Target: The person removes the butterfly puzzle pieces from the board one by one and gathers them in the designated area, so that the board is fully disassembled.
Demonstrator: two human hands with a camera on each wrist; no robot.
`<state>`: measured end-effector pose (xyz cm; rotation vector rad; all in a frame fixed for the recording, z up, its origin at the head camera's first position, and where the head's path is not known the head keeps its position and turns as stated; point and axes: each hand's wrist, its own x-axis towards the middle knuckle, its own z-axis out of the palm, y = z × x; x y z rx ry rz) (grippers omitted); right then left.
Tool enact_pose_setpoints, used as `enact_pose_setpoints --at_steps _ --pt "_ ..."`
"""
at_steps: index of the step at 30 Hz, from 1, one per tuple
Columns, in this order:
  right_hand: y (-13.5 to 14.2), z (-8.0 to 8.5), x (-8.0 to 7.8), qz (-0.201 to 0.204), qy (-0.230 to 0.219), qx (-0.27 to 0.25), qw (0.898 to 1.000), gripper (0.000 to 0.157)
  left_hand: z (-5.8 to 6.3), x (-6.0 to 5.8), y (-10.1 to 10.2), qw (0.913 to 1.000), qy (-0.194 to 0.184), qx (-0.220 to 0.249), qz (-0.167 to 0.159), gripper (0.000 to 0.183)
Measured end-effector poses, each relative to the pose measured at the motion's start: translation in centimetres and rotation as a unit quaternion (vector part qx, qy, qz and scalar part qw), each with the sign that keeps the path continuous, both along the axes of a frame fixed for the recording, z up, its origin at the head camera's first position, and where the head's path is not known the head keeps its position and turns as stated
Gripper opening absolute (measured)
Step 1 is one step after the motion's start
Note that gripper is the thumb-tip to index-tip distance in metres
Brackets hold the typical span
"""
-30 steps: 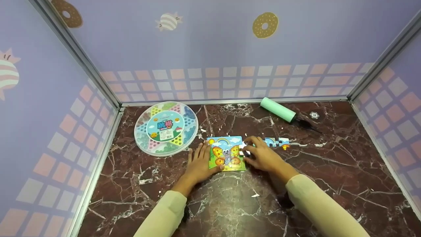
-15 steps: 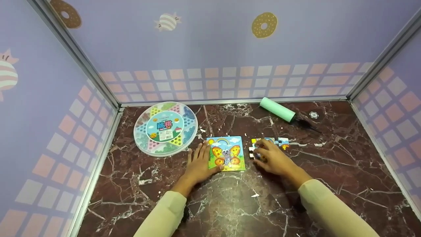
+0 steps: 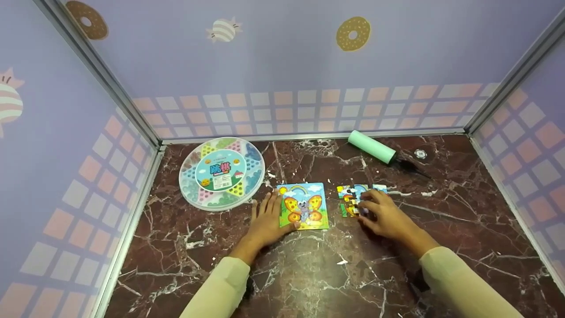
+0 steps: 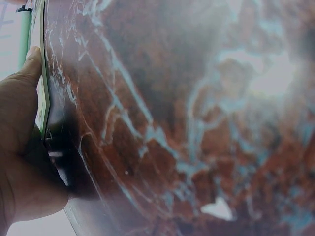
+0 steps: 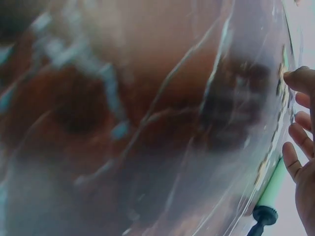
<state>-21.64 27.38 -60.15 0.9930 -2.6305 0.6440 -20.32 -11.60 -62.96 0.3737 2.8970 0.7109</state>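
Observation:
Straight and spread, the fingers of my left hand [image 3: 265, 221] lie along the left side of a square butterfly picture board [image 3: 315, 218], with the thumb on its lower edge. The left wrist view shows that thumb [image 4: 30, 65] at the board's edge. Right of the board, jigsaw pieces [image 3: 348, 209] form a partly joined group of blue, yellow and green bits. My right hand [image 3: 386, 215] is over the group's right side, fingers bent, with a piece [image 3: 363, 210] between thumb and fingers. In the right wrist view, the thumb tip [image 5: 294, 76] is close to the pieces; the palm hides some.
A round Chinese checkers box [image 3: 220, 201] stands at the back left. A mint-green hand pump [image 3: 371, 147] with a black nozzle lies near the back wall, beside a small round chip [image 3: 420, 153]. Walls [image 3: 295, 53] enclose the marbled table [image 3: 309, 278] at back and sides.
My right hand has moved rightward from the board's right edge, taking a jigsaw piece along to the others. The left hand and the board have stayed in place.

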Motion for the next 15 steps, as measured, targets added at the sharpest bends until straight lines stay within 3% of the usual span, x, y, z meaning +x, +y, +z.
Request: enact_pose_setpoints --at_steps 15 --pt "1.7 -0.6 0.7 -0.017 -0.002 0.011 1.0 0.028 0.1 0.1 0.1 1.0 -0.008 0.001 0.002 0.116"
